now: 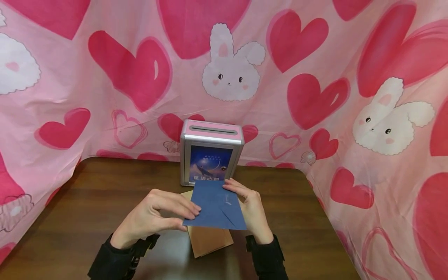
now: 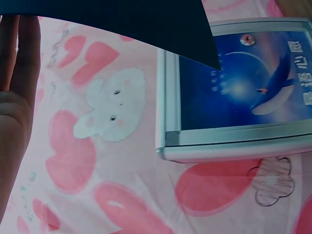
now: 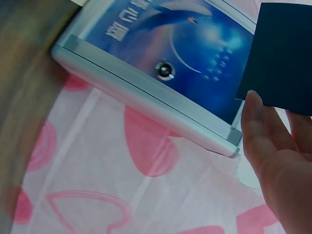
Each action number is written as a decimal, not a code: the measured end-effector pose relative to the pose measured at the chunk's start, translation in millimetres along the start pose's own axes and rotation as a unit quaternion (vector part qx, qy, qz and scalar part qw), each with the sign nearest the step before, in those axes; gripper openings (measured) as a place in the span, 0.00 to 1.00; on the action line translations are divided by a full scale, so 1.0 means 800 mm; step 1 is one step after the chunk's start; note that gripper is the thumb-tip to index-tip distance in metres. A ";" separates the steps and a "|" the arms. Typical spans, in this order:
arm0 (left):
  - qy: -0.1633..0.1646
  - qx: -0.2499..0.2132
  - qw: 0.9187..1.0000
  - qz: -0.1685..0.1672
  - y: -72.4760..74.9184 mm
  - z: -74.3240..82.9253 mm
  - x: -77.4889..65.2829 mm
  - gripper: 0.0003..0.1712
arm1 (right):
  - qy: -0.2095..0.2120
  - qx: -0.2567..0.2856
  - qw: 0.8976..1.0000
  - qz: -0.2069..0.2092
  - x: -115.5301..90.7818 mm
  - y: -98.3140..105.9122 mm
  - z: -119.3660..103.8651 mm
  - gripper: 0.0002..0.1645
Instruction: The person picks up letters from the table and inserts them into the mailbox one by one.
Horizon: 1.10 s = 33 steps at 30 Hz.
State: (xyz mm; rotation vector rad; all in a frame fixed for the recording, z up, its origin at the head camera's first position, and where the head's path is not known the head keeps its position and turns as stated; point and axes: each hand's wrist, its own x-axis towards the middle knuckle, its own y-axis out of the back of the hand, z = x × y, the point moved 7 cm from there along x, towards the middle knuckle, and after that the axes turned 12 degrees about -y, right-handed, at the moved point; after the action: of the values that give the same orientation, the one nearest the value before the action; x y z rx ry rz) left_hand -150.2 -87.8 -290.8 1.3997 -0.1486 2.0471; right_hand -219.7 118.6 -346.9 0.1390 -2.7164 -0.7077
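Note:
A blue envelope (image 1: 211,208) is held over the table between both hands, its flap line showing near the right. My left hand (image 1: 162,212) pinches its near left corner, thumb below and fingertips on top. My right hand (image 1: 252,208) holds its right edge, with fingertips on the far right corner; the right thumb is hidden in the head view. The right wrist view shows the envelope's dark face (image 3: 282,53) above the fingers. Beneath it, brown paper envelopes (image 1: 210,241) lie partly covered on the table.
Beyond the hands stands a silver-framed box (image 1: 211,155) with a pink top, a long slot in it and a blue whale picture on its front. The dark wooden table (image 1: 297,217) is backed by a pink cloth (image 1: 245,112) with hearts and rabbits.

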 end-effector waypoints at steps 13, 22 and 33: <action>-0.053 0.069 0.995 -0.052 0.004 0.027 0.042 0.14 | 0.060 -0.001 0.998 -0.002 0.015 0.032 -0.080 0.15; -0.024 0.084 0.994 -0.065 0.031 0.023 0.084 0.17 | 0.083 0.013 0.996 -0.006 0.069 0.054 -0.087 0.17; 0.056 0.164 0.985 0.000 0.099 -0.005 0.134 0.16 | 0.050 0.002 0.999 -0.022 0.144 0.057 -0.080 0.18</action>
State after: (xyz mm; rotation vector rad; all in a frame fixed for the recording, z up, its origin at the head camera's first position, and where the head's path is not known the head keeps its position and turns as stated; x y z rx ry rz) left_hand -222.1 -101.2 -179.4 1.4667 0.2486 2.2165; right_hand -306.7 108.7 -238.6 0.2292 -2.6264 -0.6899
